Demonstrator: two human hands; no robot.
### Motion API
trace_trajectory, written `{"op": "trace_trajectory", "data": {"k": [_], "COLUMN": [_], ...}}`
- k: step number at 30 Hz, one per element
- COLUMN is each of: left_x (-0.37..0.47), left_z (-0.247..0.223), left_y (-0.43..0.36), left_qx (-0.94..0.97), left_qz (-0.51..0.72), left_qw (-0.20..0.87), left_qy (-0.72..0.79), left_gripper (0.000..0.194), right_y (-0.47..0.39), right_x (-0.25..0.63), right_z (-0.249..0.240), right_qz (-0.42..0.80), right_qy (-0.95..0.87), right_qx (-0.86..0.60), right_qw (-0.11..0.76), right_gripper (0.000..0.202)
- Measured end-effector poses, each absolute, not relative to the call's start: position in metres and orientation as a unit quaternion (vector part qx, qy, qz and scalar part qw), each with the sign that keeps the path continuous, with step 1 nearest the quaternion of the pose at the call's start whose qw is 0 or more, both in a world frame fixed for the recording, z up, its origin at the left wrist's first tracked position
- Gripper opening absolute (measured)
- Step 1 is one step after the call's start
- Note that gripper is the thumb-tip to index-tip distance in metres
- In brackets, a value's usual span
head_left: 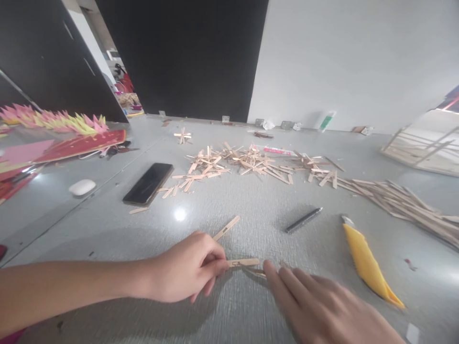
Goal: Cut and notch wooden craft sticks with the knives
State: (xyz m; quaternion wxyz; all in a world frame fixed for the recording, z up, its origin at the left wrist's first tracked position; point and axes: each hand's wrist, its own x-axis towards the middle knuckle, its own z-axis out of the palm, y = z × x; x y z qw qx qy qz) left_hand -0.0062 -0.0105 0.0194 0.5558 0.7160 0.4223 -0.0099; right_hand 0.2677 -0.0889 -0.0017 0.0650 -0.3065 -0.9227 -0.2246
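Observation:
My left hand (195, 267) pinches a flat popsicle stick (247, 262) that has dark printed marks on it. Another marked popsicle stick (227, 227) slants up from behind the knuckles of this hand. My right hand (319, 301) is low on the right, its fingers pressed together and pointing toward the left one. A thin wooden strip (255, 271) runs from under its fingertips to the pinched stick, where the two appear to touch. The thumb and the far end of the strip are hidden.
Across the middle lies a heap of short popsicle stick pieces (251, 160). Long thin sticks (405, 205) are bundled at right. Around stand a phone (148, 184), a white case (82, 187), a black pen (304, 220) and a yellow-wrapped blade (367, 263). Dark panels (182, 57) rise behind.

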Motion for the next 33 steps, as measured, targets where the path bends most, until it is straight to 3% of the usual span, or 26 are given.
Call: {"op": "trace_trajectory", "data": {"k": [7, 13, 21, 29, 33], "left_x": [-0.003, -0.004, -0.005, -0.006, -0.006], "left_z": [0.023, 0.022, 0.017, 0.016, 0.016], "left_y": [-0.011, -0.013, -0.015, -0.013, -0.013], "left_qx": [0.727, 0.740, 0.745, 0.739, 0.744], "left_qz": [-0.009, 0.001, 0.007, -0.009, -0.003], "left_qw": [0.541, 0.530, 0.521, 0.529, 0.526], "left_qy": [0.423, 0.415, 0.417, 0.417, 0.412], "left_gripper": [0.043, 0.041, 0.043, 0.046, 0.046], "right_y": [-0.076, -0.071, -0.070, -0.086, -0.086], "right_x": [0.267, 0.266, 0.263, 0.268, 0.271], "right_z": [0.006, 0.005, 0.004, -0.004, 0.002], "right_qz": [-0.217, -0.170, -0.204, -0.146, -0.138], "right_qy": [-0.925, -0.931, -0.933, -0.908, -0.921], "right_qx": [-0.297, -0.315, -0.290, -0.384, -0.358], "right_qw": [0.099, 0.068, 0.068, 0.089, 0.069], "right_gripper": [0.040, 0.037, 0.037, 0.081, 0.083]}}
